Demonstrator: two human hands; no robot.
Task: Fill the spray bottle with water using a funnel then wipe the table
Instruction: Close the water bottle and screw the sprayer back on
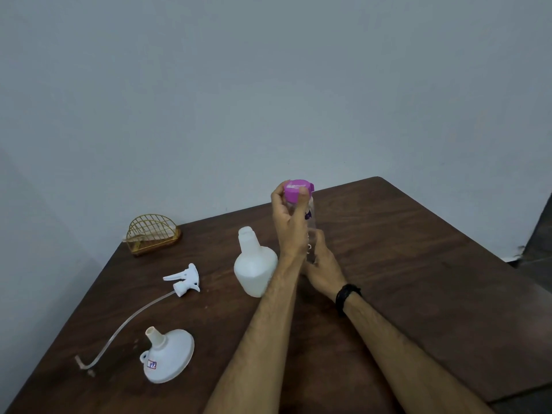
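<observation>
A clear water bottle [311,222] with a purple cap [295,189] stands upright on the brown table [418,264]. My left hand [291,222] grips the purple cap from above. My right hand [321,264], with a black wristband, holds the bottle's lower body. Just left of them stands the white spray bottle [254,265], its neck open and uncapped. Its white trigger head [183,279] with a long clear tube lies on the table to the left. A white funnel [168,355] rests upside down near the front left.
A gold wire napkin holder [152,233] stands at the table's back left corner, against the grey wall. The table's right edge [490,252] drops off toward a dark floor.
</observation>
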